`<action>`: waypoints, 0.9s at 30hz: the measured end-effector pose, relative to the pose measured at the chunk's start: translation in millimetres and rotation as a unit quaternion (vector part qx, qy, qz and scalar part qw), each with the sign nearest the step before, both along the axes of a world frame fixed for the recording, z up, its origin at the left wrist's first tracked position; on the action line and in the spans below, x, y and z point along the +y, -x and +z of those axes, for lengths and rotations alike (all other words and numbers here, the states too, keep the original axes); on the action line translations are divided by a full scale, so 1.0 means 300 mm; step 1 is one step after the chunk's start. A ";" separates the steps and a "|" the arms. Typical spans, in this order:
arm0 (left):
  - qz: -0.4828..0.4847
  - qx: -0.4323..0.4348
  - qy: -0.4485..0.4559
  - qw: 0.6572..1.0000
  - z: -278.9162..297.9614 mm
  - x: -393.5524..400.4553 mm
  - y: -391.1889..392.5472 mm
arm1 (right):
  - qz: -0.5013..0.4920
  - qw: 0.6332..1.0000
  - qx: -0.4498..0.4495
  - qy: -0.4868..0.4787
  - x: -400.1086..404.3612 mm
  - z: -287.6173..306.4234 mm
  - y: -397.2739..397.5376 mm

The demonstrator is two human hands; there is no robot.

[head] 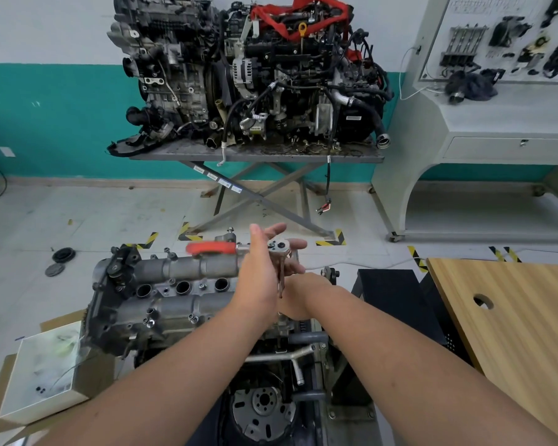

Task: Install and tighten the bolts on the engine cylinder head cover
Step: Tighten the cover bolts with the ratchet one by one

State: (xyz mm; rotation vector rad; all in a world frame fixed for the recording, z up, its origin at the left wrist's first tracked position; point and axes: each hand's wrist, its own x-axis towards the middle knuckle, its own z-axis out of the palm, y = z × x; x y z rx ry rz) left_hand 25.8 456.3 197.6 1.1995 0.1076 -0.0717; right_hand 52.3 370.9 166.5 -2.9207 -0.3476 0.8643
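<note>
The grey cylinder head cover (181, 268) lies across the engine in front of me, with three open plug wells and small bolts (192, 317) along its edges. A ratchet with a red handle (207, 248) hovers over the cover's right end, and its extension bar (281, 281) points straight down. My left hand (258, 272) is held up with straight fingers spread round the ratchet head (281, 244). My right hand (298, 300) sits lower, curled at the bar's bottom end. My left hand partly hides it. The socket tip is hidden.
A white box (42, 375) on cardboard stands at the left. A wooden tabletop (512, 317) is close on the right. The flywheel (261, 410) shows below my arms. Two engines (255, 75) sit on a scissor table behind, and a grey display stand (480, 123) is at the far right.
</note>
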 end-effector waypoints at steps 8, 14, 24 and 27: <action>-0.212 0.020 -0.177 0.961 0.081 0.118 -0.072 | 0.009 1.000 -0.016 -0.009 -0.019 0.026 0.023; -0.329 -0.018 -0.311 0.891 0.141 0.188 -0.097 | 0.036 0.999 -0.013 -0.013 -0.019 0.021 0.023; -0.292 -0.138 -0.612 0.722 0.210 0.046 -0.060 | 0.008 1.000 -0.021 0.005 -0.017 0.003 0.023; -0.216 -0.330 -0.768 0.505 0.186 0.024 -0.031 | 0.019 0.998 -0.044 -0.030 -0.028 0.013 0.042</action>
